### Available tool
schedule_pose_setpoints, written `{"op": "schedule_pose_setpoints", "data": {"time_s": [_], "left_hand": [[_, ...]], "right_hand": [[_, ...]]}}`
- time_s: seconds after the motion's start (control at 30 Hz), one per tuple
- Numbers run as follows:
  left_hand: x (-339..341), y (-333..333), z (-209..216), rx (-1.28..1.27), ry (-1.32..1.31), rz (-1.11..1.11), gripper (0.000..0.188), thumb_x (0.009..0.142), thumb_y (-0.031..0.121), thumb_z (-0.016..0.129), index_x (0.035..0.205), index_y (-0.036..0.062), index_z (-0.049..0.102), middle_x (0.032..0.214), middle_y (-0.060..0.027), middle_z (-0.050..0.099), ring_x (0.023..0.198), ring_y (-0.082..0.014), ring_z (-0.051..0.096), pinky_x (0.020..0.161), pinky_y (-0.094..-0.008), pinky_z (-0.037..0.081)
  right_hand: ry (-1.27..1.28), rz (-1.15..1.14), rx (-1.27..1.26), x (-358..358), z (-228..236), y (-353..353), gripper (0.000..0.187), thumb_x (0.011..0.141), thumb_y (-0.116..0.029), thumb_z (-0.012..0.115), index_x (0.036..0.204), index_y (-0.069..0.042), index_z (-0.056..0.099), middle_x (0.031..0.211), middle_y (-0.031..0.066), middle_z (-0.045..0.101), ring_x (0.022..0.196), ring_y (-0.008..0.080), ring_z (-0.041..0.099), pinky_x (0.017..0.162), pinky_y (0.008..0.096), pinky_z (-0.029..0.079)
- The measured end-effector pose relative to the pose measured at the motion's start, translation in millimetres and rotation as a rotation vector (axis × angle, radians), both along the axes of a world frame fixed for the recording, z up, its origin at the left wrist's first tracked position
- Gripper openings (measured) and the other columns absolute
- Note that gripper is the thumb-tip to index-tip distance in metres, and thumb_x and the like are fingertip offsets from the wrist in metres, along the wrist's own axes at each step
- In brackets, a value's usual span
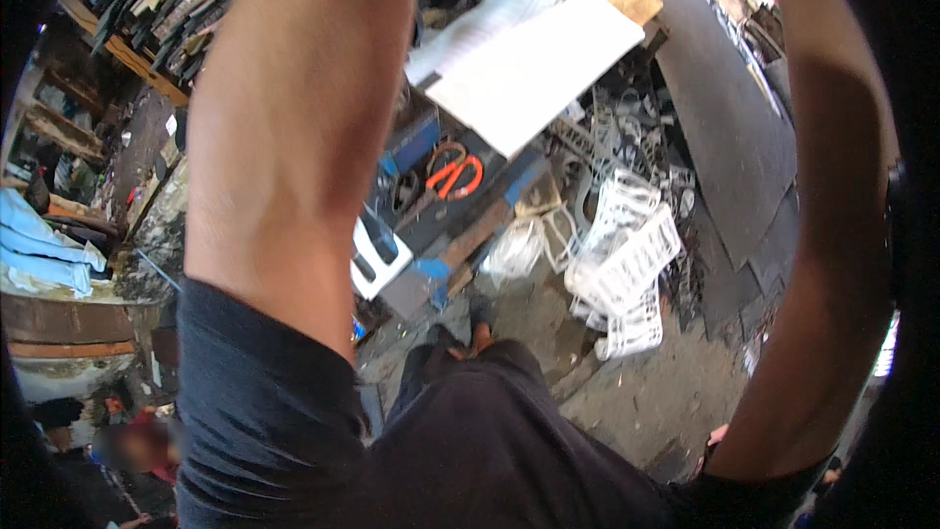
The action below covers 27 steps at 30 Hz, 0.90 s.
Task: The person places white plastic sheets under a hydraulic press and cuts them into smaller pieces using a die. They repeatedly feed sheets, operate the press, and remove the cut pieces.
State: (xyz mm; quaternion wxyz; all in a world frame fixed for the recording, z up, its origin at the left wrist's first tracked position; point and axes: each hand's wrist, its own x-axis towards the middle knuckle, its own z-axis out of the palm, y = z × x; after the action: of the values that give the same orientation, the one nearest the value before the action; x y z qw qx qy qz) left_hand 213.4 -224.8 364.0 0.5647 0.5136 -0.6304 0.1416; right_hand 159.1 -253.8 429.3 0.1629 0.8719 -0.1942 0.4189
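Observation:
Both of my arms are raised, and my hands lie beyond the upper edge of the picture. The left arm (294, 118) crosses the left half, and the right arm (832, 235) runs up along the right side. Between them, a white sheet (543, 64) lies over a low bench, with a more see-through sheet (490, 20) behind it. Scissors with orange handles (455, 177) rest on the dark bench top just below the white sheet. A white piece with cut-out slots (380, 260) sits at the bench's near left end.
White cut-out scraps (627, 264) are heaped on the floor right of the bench. Large dark sheets (725, 127) lie farther right. Stacked strips (166, 0) fill the upper left, and light blue cloth (44, 245) hangs at far left. Another person (147, 446) is at lower left.

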Motion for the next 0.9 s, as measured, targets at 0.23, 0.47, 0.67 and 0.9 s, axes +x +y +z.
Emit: {"op": "schedule_pose_setpoints", "data": {"time_s": [0.23,0.47,0.67,0.9], "left_hand": [[-41,2,-50,-0.08,-0.241,0.185,0.017,0.082,0.02,0.054,0.072,0.0092,0.062,0.079,-0.0064,0.06,0.087,-0.0227,0.06,0.071,-0.0345,0.047],[-35,33,-288,0.351,-0.946,-0.008,0.023,0.09,0.03,0.053,0.082,0.0134,0.067,0.08,0.002,0.063,0.083,-0.018,0.062,0.075,-0.0373,0.042],[-54,22,-132,-0.082,-0.354,-0.028,0.036,0.088,0.039,0.057,0.075,0.0073,0.07,0.07,-0.0084,0.066,0.07,-0.028,0.063,0.069,-0.0405,0.047],[-41,91,-105,-0.236,0.002,-0.023,0.022,0.086,0.027,0.063,0.089,0.0065,0.067,0.087,-0.0118,0.066,0.088,-0.0284,0.061,0.085,-0.0461,0.042]], "right_hand": [[-0.102,-0.412,-0.348,-116,-140,5,0.033,0.093,-0.034,0.059,0.109,-0.005,0.063,0.105,0.0168,0.065,0.092,0.0306,0.065,0.08,0.0445,0.051],[-0.183,-0.679,0.286,-106,-453,95,0.07,0.083,-0.051,0.065,0.132,-0.003,0.049,0.121,0.0189,0.059,0.114,0.0372,0.056,0.093,0.0498,0.042],[0.175,-0.758,-0.243,-185,-202,63,0.062,0.082,-0.056,0.066,0.125,-0.012,0.062,0.118,0.0135,0.064,0.109,0.0336,0.059,0.101,0.05,0.037],[0.407,-0.562,-0.079,-194,-143,-44,0.055,0.086,-0.051,0.064,0.122,-0.01,0.062,0.114,0.015,0.065,0.105,0.0348,0.06,0.097,0.0485,0.041]]}}
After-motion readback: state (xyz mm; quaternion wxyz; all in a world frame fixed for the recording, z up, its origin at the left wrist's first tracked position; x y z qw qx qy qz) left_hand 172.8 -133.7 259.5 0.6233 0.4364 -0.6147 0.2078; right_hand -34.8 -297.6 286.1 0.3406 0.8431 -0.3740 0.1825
